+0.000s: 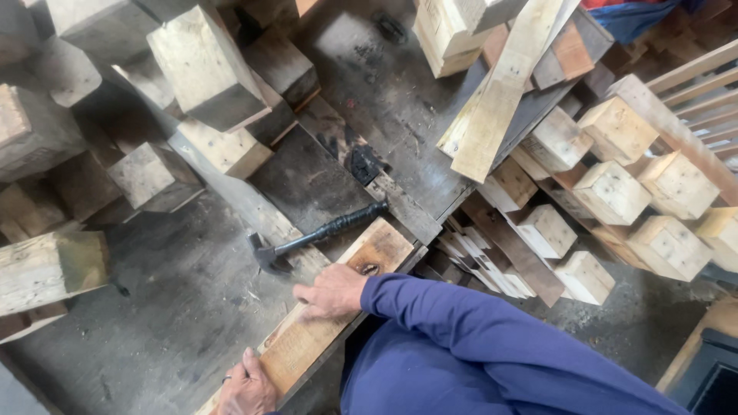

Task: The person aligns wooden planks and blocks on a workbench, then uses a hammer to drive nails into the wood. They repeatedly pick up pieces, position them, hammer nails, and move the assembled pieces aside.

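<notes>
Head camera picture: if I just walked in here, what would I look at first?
Probably the two hands pressing on a long wooden board at the bottom middle: the right hand lies flat on top, and the left hand grips its near end. Just above lies a black hammer, touched by neither hand. All around are chunky wooden blocks, heaped on the right and the left.

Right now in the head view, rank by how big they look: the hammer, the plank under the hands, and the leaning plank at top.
1. Plank under the hands and leaning plank: similar, and nearness differs, so no ranking.
2. Hammer, clearly smallest.
</notes>
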Available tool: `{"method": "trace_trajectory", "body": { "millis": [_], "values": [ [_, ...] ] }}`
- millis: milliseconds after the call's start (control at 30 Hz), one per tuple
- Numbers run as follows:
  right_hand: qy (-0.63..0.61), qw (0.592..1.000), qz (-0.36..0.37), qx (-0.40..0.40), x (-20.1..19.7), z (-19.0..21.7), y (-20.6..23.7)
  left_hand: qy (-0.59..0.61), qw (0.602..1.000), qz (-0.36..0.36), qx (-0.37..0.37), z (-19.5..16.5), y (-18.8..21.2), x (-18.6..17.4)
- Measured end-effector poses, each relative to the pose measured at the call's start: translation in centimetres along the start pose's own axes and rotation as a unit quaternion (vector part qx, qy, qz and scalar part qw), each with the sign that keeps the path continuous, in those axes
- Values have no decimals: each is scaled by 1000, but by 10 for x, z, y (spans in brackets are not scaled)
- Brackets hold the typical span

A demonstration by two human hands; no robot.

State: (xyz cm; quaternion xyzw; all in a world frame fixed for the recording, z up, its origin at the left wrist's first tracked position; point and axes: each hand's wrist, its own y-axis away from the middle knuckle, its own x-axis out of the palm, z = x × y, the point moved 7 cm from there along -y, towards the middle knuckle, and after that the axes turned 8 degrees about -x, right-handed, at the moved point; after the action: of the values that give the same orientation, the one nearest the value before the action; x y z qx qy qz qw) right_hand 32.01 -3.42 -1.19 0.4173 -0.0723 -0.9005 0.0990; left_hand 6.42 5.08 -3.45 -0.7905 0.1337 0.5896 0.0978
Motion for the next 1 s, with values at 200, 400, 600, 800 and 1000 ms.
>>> {"method": "trace_trajectory", "body": {
  "millis": [200, 400, 600, 800, 1000],
  "values": [
    [-50, 998, -16, 24, -22, 23, 44, -7, 999, 44, -17, -31, -12, -50],
    [-142, 958, -184, 168, -78, 0, 132, 110, 978, -53, 168, -175, -27, -153],
    [-272, 793, -330, 433, -71, -57, 271, 474, 867, -89, 122, -277, -40, -183],
    [-247, 646, -557, 458, -31, -93, 407, 531, 832, 133, 92, -388, -75, -52],
    [-186, 478, -637, 575, 39, -89, 515, 133, 887, 423, 126, -562, -35, 131]
  ]
}}
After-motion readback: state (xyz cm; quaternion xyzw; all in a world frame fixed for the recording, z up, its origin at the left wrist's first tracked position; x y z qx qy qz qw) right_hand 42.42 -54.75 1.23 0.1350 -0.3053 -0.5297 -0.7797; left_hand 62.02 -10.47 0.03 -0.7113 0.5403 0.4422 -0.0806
